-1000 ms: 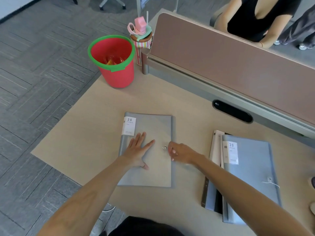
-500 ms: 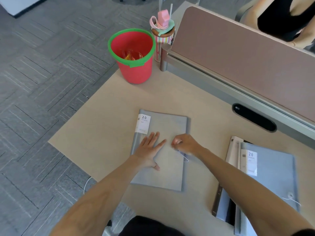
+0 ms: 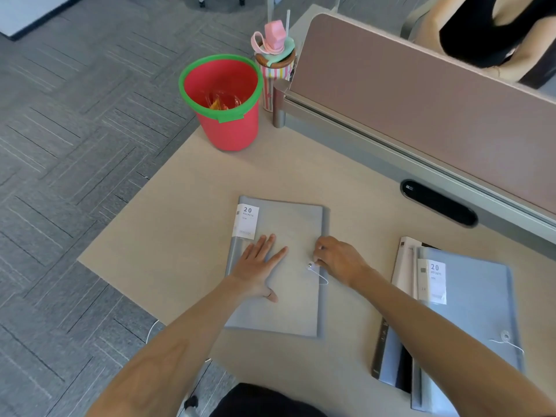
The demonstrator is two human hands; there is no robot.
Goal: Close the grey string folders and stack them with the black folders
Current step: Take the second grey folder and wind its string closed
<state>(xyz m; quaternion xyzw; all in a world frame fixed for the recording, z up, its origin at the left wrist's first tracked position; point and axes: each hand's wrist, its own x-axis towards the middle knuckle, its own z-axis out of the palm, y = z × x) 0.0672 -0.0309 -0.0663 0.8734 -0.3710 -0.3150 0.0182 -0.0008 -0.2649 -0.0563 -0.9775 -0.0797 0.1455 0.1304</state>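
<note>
A grey string folder [image 3: 288,224] with a white "20 pockets" label lies shut on the desk in front of me. My left hand [image 3: 259,264] rests flat on its cover, fingers spread. At the folder's right edge my right hand [image 3: 337,258] pinches the white string [image 3: 319,275] beside the metal button [image 3: 310,265]; a loop of string hangs loose below. To the right, a second grey string folder [image 3: 475,299] lies on top of the black folders [image 3: 404,371], its string wound at its button [image 3: 506,336].
A red bucket with a green rim [image 3: 224,100] stands at the desk's far left corner, a striped cup with a pink lid [image 3: 275,60] behind it. A brown divider panel [image 3: 421,94] runs along the back, a black cable slot [image 3: 437,203] below it. Another person sits behind the panel.
My right hand has drawn the string out at the button; a loose loop now shows below it. My left hand stays flat on the cover. The view has shifted left.
</note>
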